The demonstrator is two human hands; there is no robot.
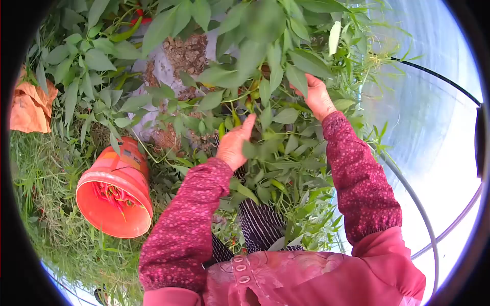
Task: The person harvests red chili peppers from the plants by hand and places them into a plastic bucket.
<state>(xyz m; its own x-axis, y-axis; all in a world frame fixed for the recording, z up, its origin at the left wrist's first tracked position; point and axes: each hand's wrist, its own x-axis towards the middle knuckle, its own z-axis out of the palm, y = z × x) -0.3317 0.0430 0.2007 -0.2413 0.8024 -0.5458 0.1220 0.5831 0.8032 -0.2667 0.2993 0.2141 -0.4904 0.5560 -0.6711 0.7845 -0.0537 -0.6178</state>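
My left hand reaches into the pepper plants, its index finger stretched toward green peppers hanging just left of the fingertip. Its other fingers are largely out of sight. Farther right and higher, my right hand is among the leaves, which cover part of its fingers; what it touches cannot be made out. More peppers hang on the stems between the hands. On the left a red bucket leans over, its mouth toward me, with red peppers inside.
An orange-brown sack lies at the far left. Grass surrounds the bucket. Bare soil and pale sheeting show between the plants. Clear plastic film with curved pipes stands on the right. A red pepper hangs at the top left.
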